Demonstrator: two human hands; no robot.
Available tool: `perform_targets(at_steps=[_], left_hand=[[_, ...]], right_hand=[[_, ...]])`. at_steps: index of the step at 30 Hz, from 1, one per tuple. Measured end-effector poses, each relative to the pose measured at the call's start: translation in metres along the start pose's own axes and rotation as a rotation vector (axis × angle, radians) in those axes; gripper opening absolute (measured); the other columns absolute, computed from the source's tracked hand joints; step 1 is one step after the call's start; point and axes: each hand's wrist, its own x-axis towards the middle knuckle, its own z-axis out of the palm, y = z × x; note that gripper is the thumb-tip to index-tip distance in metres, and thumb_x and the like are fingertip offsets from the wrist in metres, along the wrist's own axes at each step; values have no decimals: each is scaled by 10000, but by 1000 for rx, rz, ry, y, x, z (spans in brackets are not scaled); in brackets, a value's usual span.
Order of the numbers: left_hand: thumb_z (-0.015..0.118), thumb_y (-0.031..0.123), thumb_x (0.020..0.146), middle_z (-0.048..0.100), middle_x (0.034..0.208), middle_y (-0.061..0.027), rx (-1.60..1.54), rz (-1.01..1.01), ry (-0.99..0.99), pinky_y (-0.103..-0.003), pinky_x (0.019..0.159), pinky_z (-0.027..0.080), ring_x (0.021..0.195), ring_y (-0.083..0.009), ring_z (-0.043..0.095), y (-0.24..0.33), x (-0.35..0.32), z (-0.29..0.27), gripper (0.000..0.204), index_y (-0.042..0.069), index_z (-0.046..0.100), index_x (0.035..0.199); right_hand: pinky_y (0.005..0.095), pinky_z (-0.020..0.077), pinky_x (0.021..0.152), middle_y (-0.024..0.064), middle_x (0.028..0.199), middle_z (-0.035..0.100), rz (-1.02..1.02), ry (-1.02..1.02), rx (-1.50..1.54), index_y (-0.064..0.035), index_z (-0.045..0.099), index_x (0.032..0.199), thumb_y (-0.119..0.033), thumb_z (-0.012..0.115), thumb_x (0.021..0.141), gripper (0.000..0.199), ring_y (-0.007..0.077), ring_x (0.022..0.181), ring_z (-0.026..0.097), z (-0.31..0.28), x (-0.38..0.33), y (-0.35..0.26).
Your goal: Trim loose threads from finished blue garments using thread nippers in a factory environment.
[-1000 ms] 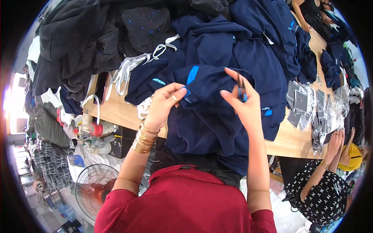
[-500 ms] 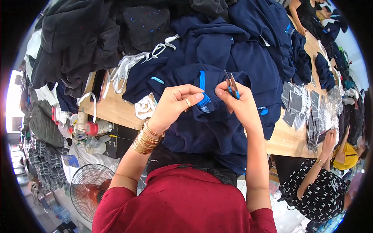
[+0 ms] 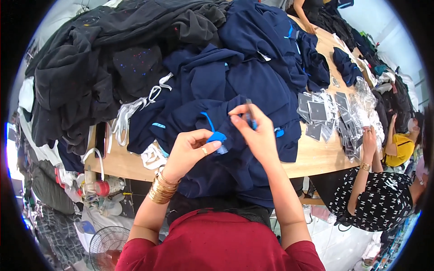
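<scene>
Between its thumb and fingers, my left hand (image 3: pixel 194 148) pinches a bright blue fabric strip (image 3: pixel 218 137) on a dark navy garment (image 3: pixel 217 169). The strip's narrow upper end lies loose over the cloth. A little farther away and to the right, my right hand (image 3: pixel 257 133) is closed around small scissors (image 3: pixel 251 118) with blue handles. Motion blurs the scissors, so I cannot tell whether their blades are apart. Their tips point away from me, clear of the blue strip. The garment lies at the near side of a navy cloth pile (image 3: pixel 253 81).
Black garments (image 3: pixel 86 77) heap up at the far left, with white cords (image 3: pixel 124 119) beside them. On the wooden table (image 3: pixel 296 168) at right are dark tags in clear bags (image 3: pixel 316 112). A co-worker's hand (image 3: pixel 369 137) reaches there. A fan (image 3: pixel 107 246) stands at lower left.
My right hand has lifted away from the blue strip with the scissors, and their blades are now blurred. My left hand still pinches the strip. The whole view has shifted.
</scene>
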Motion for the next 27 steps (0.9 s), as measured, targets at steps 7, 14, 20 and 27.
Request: perform_targets(at_steps=[7,14,20,27], left_hand=[[652,113,844,620,800,12,110,82,-18,-176,645,436,731,-26,540,7,0,15,174,-18,632,957],[660,90,833,624,757,7,145,78,-5,-169,620,428,691,-31,546,3,-4,25,120,-16,644,886],[654,88,836,625,778,0,55,57,-78,-175,654,433,719,-41,552,-5,7,34,111,-8,646,889],[652,91,836,616,761,9,63,120,-92,-178,646,433,709,-39,543,-1,16,49,111,-12,645,877]], right_hand=[[200,432,618,-3,723,610,164,-81,143,-3,649,877,-108,671,810,127,28,676,520,-12,-31,-11],[229,420,578,31,659,584,150,-99,117,12,627,858,-129,649,818,147,63,619,499,-12,-42,0],[229,411,568,2,649,556,219,-46,318,10,614,849,-139,634,842,151,59,608,494,-18,-51,10],[223,435,642,10,729,604,176,20,281,7,622,855,-154,643,848,163,63,691,537,-32,-54,10]])
